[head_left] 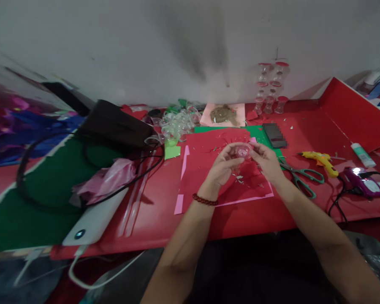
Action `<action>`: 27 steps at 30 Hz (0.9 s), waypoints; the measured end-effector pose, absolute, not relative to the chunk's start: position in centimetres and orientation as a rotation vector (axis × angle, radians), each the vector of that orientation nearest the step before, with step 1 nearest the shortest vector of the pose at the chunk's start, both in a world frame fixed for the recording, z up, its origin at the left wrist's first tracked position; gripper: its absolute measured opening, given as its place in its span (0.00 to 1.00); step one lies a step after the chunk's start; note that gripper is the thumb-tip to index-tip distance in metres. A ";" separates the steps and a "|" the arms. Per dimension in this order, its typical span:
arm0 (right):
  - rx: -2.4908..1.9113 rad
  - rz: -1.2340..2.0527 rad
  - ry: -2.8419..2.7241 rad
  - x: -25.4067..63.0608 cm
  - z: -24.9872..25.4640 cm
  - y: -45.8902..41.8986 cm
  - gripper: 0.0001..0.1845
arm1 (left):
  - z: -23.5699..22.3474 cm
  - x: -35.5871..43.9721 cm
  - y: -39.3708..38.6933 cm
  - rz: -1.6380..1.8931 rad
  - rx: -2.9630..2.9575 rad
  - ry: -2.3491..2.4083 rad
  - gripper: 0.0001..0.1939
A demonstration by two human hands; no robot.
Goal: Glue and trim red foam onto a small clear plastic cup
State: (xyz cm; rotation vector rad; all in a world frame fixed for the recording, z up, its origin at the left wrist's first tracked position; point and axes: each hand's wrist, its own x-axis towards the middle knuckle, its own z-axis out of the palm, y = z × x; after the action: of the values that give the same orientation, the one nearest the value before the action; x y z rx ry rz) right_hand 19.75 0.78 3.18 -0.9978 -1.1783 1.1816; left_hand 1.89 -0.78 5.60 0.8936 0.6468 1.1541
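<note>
Between my two hands is a small clear plastic cup [243,151], its round rim facing up toward me. My left hand [225,162], with a beaded bracelet at the wrist, curls its fingers and thumb around the cup's left side. On the other side, my right hand [263,157] pinches the rim with thumb and fingers. Both are held over a red sheet [202,169] with pink strips along its edges. Small paper scraps [240,179] lie on the sheet just below the hands. What the cup contains, if anything, is too small to tell.
Scissors [304,174], a yellow glue gun [321,160] and a glue bottle [362,155] lie at right. Several clear cups [180,122] are heaped behind; others stand stacked [269,105] by the wall. A power bank [95,221], cable [22,169] and black box [114,126] are left.
</note>
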 end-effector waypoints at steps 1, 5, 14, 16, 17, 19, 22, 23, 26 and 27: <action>-1.001 1.221 -1.153 19.7 3.2 0.8 0.29 | 5.5 1.9 -0.8 1.161 0.914 0.656 0.25; -1.013 1.252 -1.076 19.6 3.3 0.8 0.28 | 4.8 2.3 -0.5 1.236 0.890 0.679 0.34; -1.111 1.033 -1.100 19.5 3.5 0.3 0.16 | 4.7 2.7 -0.4 1.151 0.888 0.728 0.33; -1.102 1.019 -1.113 19.6 3.8 0.3 0.16 | 4.7 2.7 -0.3 1.150 0.875 0.729 0.28; -1.097 1.020 -1.120 19.6 4.0 0.3 0.15 | 4.7 2.6 -0.3 1.152 0.861 0.723 0.26; -1.088 1.050 -1.153 19.8 4.6 0.2 0.15 | 4.5 2.4 0.0 1.144 0.819 0.698 0.25; -1.062 1.139 -1.202 20.1 5.5 0.1 0.18 | 4.2 1.9 0.3 1.116 0.745 0.639 0.25; -1.049 1.164 -1.207 20.2 5.8 -0.1 0.20 | 4.1 1.8 0.4 1.109 0.724 0.619 0.25; -1.020 1.195 -1.214 20.4 6.3 -0.8 0.24 | 3.9 1.5 0.4 1.107 0.684 0.564 0.26; -1.019 1.194 -1.220 20.5 6.4 -1.1 0.24 | 3.9 1.5 0.4 1.107 0.681 0.548 0.26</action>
State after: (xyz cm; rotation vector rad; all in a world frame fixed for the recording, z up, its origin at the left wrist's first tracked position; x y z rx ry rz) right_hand 20.47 -1.06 6.42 -1.0188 -1.2204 1.1940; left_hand 1.48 0.41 3.92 0.6808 0.5482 1.1072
